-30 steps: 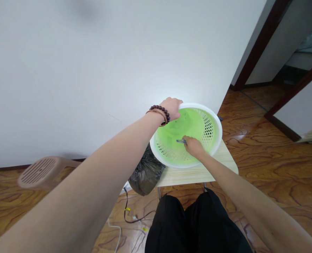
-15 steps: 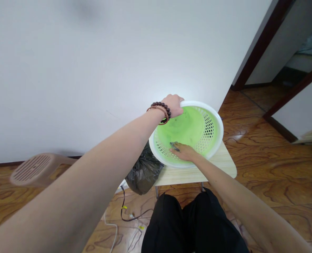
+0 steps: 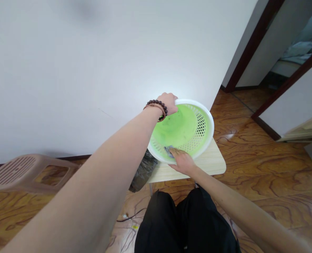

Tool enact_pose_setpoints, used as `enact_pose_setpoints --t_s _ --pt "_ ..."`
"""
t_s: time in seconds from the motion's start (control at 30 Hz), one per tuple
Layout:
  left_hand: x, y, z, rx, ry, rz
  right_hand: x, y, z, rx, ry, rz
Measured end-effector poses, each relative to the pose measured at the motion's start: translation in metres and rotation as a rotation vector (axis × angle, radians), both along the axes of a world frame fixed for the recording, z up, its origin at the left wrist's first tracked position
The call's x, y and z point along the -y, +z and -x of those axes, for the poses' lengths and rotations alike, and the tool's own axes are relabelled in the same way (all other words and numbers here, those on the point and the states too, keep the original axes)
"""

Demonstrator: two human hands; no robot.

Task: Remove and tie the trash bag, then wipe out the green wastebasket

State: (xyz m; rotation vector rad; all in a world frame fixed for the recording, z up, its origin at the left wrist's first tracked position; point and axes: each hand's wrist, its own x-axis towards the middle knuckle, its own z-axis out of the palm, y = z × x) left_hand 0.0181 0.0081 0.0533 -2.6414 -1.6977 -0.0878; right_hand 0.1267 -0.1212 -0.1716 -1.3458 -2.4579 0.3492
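Note:
A round plastic basket (image 3: 210, 130), green inside with a white rim and perforated sides, sits tilted on a small light wood-topped table (image 3: 211, 163). My left hand (image 3: 168, 103), with beads on its wrist, is closed around the basket's far-left rim. At the near side, my right hand (image 3: 182, 161) presses a small grey cloth (image 3: 168, 151) against the inner wall, its thumb outside the rim. Part of the cloth is hidden under the fingers. Small dark specks show on the green inside.
A dark plastic bag (image 3: 143, 172) hangs at the table's left edge. On the left a beige plastic stool (image 3: 40, 172) lies on its side. Cables (image 3: 132, 217) run over the wooden floor. Behind the table stands a white wall (image 3: 105, 63), with a doorway on the right.
My right hand has moved from inside the basket to its near rim, with the cloth against the wall. My left hand keeps its hold. The whole view has shifted slightly.

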Motion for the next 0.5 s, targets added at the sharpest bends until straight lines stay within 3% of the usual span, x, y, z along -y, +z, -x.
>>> enact_pose_setpoints --t_s 0.3,0.5 --pt "0.002 -0.003 -0.004 0.003 -0.026 -0.036 0.011 -0.012 0.006 -0.134 -0.076 -0.106" --pt "0.004 0.0 0.0 -0.021 -0.028 -0.023 0.027 -0.004 -0.007 -0.164 -0.044 -0.117"
